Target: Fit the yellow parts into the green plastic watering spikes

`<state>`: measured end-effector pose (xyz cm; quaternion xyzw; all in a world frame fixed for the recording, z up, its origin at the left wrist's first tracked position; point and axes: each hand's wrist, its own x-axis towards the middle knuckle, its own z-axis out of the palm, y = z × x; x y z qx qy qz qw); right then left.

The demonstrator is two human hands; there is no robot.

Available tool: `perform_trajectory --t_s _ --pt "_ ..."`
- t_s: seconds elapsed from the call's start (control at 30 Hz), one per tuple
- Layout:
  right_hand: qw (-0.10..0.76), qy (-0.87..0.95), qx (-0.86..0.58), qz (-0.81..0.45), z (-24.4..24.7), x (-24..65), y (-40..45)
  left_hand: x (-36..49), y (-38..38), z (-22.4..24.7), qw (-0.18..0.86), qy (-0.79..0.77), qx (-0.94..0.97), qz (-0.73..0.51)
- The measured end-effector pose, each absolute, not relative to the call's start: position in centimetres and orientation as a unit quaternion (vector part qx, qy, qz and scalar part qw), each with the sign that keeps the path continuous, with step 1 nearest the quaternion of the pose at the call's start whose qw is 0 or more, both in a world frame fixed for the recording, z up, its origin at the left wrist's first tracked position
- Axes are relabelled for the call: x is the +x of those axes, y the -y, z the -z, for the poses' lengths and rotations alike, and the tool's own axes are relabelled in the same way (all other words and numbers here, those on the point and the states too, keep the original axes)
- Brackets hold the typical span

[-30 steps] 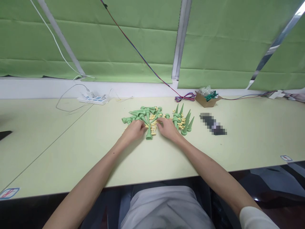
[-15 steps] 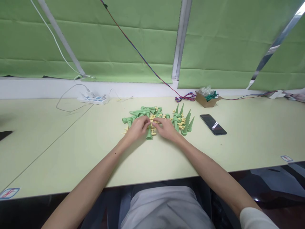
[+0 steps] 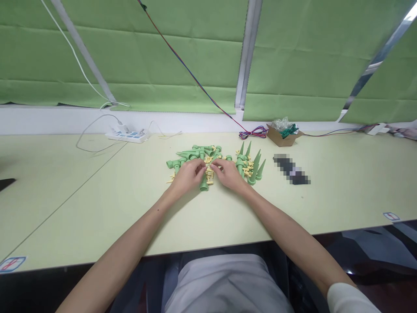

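Note:
My left hand (image 3: pixel 193 170) is closed in a pinch over the middle of a pile of green and yellow plastic parts. A small pale yellow plastic piece (image 3: pixel 207 164) shows at its fingertips, mostly hidden. Close by on the right, my right hand (image 3: pixel 226 172) also has thumb and fingers pressed together; what they hold is too small to make out. Below the left fingers, a green hollow plastic spike (image 3: pixel 203 186) points its wide round end toward me. Small yellow T-shaped pieces (image 3: pixel 210 177) lie between the hands. Several green spikes (image 3: pixel 256 167) stand or lie right of my right hand.
More green parts (image 3: pixel 187 154) lie behind my left hand. To the right are a pixelated dark phone (image 3: pixel 291 169) and a cardboard box (image 3: pixel 284 140) with green and clear contents. A power strip (image 3: pixel 127 135) and a coiled red-blue cable (image 3: pixel 254 133) sit along the back.
My fingertips have shifted slightly, and the right ones sit a little farther from the left. Less of the yellow piece shows between them. The pile is otherwise unchanged.

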<state>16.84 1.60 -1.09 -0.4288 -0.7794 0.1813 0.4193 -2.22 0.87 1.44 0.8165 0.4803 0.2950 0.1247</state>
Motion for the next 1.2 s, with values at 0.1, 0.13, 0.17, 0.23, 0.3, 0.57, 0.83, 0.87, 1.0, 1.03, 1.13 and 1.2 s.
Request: perform_trajectory --t_s 0.1,0.13,0.17,0.23,0.3,0.57,0.83,0.87,1.0,1.03,1.13,1.2 --pt "0.439 0.764 -0.435 -0.184 1.3 17.0 -1.8 -2.2 -0.7 -1.7 0.124 -0.498 0.809 -0.285" --pt "0.442 0.761 -0.439 -0.184 1.3 17.0 -1.9 -2.2 -0.6 -1.7 0.127 -0.501 0.81 -0.275" --pt "0.442 0.757 -0.444 -0.183 1.4 17.0 -1.9 -2.2 -0.6 -1.7 0.13 -0.503 0.813 -0.262" --pt "0.44 0.753 -0.454 -0.183 1.4 17.1 -1.9 -2.2 -0.6 -1.5 0.138 -0.505 0.82 -0.232" --pt "0.439 0.751 -0.458 -0.182 1.4 17.0 -1.9 -2.2 -0.6 -1.3 0.149 -0.508 0.824 -0.2" --pt "0.433 0.752 -0.461 -0.184 1.2 16.9 -1.8 -2.4 -0.7 -0.7 0.168 -0.507 0.827 -0.175" --pt "0.429 0.756 -0.462 -0.177 1.3 16.8 -1.7 -2.3 -0.9 -0.4 0.184 -0.507 0.822 -0.184" --pt "0.429 0.756 -0.462 -0.176 1.3 16.8 -1.7 -2.3 -0.9 -0.4 0.184 -0.507 0.822 -0.185" --pt "0.429 0.755 -0.462 -0.179 1.3 16.8 -1.8 -2.3 -0.8 -0.4 0.182 -0.51 0.819 -0.191" --pt "0.429 0.756 -0.461 -0.179 1.4 16.8 -1.8 -2.3 -0.8 -0.4 0.182 -0.512 0.817 -0.194" --pt "0.43 0.756 -0.461 -0.175 1.4 16.8 -1.9 -2.2 -0.9 -0.2 0.182 -0.513 0.813 -0.206" --pt "0.431 0.757 -0.46 -0.171 1.4 16.8 -1.9 -2.2 -0.9 -0.2 0.186 -0.512 0.81 -0.215"
